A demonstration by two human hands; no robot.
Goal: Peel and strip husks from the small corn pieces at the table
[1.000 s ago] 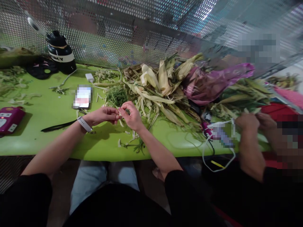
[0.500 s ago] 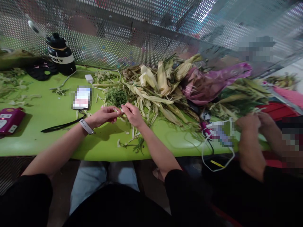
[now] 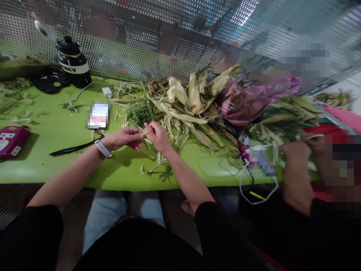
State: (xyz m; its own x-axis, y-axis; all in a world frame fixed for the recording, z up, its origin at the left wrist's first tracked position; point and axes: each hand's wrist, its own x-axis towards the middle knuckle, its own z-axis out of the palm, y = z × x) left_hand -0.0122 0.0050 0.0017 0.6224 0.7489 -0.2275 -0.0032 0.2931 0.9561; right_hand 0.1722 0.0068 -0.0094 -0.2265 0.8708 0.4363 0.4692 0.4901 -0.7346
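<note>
Left hand: [image 3: 128,138] thumb and fingertips pinch a pale piece [image 3: 144,134]; white watch band [image 3: 103,148] on that wrist
Right hand: [image 3: 158,137] fingers curled in, thumb and forefinger pinching the same piece from the other side; hands nearly meet
Pale piece: thin, between the two sets of fingertips, raised over the table [image 3: 64,169]; mostly covered by fingers, so exact shape can't be told
Green pile: [image 3: 138,114] fine strands in a heap on the table, just beyond the hands
Husk heap: [image 3: 194,109] long, dry, pale yellow leaves, right of the green pile, up near the perforated panel [image 3: 126,45]; purple bag [image 3: 248,99] lies against its right end
Scraps: pale bits scattered under and in front of the right hand; green sprig [image 3: 166,172] near the table's front edge
Phone: [image 3: 98,115] lies left of the green pile, screen lit, content blurred; black strap [image 3: 70,149] runs from near it toward the left
Back left: dark bottle [image 3: 73,66] upright by the panel; white adapter [image 3: 107,92] on the table, right of it
Far left: magenta socket block [image 3: 12,141]
Far right: co-worker's hands [image 3: 296,150] close together above the table; details unclear
</note>
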